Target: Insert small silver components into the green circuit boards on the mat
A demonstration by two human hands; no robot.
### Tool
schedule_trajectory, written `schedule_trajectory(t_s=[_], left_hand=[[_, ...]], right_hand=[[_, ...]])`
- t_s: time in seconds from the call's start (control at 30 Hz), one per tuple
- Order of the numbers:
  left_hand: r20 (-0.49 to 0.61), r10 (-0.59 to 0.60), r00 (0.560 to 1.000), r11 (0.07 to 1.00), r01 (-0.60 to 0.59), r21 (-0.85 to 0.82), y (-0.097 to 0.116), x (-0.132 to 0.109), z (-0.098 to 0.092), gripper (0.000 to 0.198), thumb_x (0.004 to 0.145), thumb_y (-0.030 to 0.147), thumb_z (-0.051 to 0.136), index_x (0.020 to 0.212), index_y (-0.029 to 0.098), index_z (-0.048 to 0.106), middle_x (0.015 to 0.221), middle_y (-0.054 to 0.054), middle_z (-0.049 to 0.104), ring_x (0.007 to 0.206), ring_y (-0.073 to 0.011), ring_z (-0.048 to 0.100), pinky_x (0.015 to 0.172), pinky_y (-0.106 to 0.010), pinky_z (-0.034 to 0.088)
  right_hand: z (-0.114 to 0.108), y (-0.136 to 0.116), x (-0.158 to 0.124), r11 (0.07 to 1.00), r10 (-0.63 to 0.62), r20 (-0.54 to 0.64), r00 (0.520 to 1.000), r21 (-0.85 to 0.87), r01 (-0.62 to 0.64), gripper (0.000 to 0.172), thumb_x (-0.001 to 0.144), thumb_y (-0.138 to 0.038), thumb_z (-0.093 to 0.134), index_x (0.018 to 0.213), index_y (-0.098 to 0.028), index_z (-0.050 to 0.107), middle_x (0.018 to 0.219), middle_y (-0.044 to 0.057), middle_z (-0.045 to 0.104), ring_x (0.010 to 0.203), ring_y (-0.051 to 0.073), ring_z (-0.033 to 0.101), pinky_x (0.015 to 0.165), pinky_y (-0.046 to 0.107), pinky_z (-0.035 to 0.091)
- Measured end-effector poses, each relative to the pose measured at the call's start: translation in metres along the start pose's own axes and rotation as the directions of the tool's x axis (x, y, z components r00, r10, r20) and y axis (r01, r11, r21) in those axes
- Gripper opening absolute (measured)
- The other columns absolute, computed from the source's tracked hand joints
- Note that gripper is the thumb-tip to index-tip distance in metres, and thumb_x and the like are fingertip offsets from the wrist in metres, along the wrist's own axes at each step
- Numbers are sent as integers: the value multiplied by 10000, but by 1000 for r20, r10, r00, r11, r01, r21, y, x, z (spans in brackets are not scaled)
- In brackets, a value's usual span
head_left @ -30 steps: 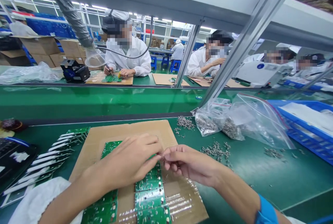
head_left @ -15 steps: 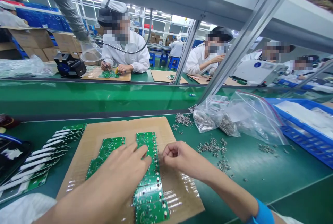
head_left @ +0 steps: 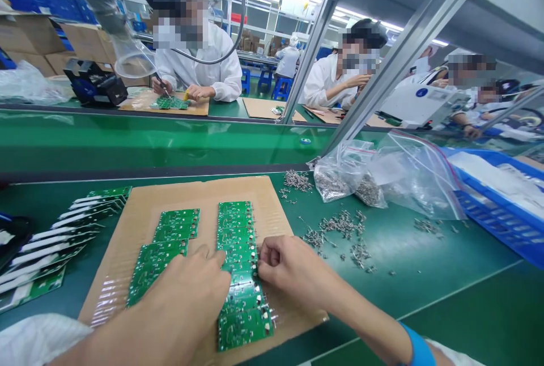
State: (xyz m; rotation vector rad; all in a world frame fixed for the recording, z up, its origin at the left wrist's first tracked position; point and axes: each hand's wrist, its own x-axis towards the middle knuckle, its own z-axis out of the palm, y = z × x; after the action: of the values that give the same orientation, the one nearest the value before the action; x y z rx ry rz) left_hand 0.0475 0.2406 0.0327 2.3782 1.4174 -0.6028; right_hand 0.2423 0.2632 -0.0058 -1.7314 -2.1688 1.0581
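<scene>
Two columns of green circuit boards lie on a sheet of cardboard (head_left: 250, 190). My left hand (head_left: 191, 286) rests with curled fingers against the left edge of the right-hand column of circuit boards (head_left: 236, 241), holding it. At that column's right edge, my right hand (head_left: 287, 264) is closed in a pinch. Whatever sits between its fingertips is hidden. Small metal pieces stick out along this edge near the bottom. The left-hand column of circuit boards (head_left: 157, 258) is partly covered by my left hand.
Small metal parts (head_left: 342, 224) lie in loose piles on the green table, right of the cardboard. Behind them are clear bags (head_left: 334, 182) and a blue basket (head_left: 501, 207). Stacked boards with white strips (head_left: 55, 235) lean at left. Co-workers (head_left: 212, 60) sit across the bench.
The view has tilted down and shifted. My left hand has slid down along the right-hand column, uncovering more of the boards. My right hand has moved slightly lower along its right edge, still pinched.
</scene>
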Motion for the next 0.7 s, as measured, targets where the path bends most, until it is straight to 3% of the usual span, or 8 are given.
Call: schedule_trajectory(t_s=[0.1, 0.33, 0.47, 0.7], left_hand=[[-37, 7, 999, 1000, -8, -16, 3, -1, 3, 232, 688, 69, 722, 874, 198, 771, 988, -147, 693, 964, -331, 655, 660, -368, 569], [-125, -1, 992, 997, -9, -74, 9, -4, 11, 124, 658, 107, 752, 756, 181, 732, 846, -121, 653, 837, -301, 641, 590, -327, 503], [-88, 4, 996, 998, -10, -66, 11, -4, 12, 146, 606, 115, 780, 716, 184, 714, 836, -104, 644, 755, -264, 623, 560, -309, 473], [-77, -4, 997, 996, -3, -91, 12, -3, 11, 141, 604, 85, 749, 701, 179, 708, 829, -111, 659, 791, -283, 638, 574, -314, 483]], right_hand=[[0, 2, 2, 999, -36, 28, 999, -11, 37, 46, 698, -213, 586, 653, -213, 593, 602, -42, 591, 566, 118, 481, 513, 259, 306], [2, 2, 2, 999, -21, 32, 999, -33, 22, 76, 715, -222, 579, 644, -212, 553, 588, -38, 570, 553, 117, 455, 507, 263, 290], [0, -2, 3, 999, -3, 56, 998, -40, 5, 93, 728, -227, 591, 648, -209, 546, 597, -28, 569, 557, 118, 455, 515, 264, 284], [-9, -11, 8, 991, 14, 151, 988, -137, 7, 130, 737, -151, 586, 622, -204, 557, 602, -30, 587, 555, 115, 467, 527, 270, 273]])
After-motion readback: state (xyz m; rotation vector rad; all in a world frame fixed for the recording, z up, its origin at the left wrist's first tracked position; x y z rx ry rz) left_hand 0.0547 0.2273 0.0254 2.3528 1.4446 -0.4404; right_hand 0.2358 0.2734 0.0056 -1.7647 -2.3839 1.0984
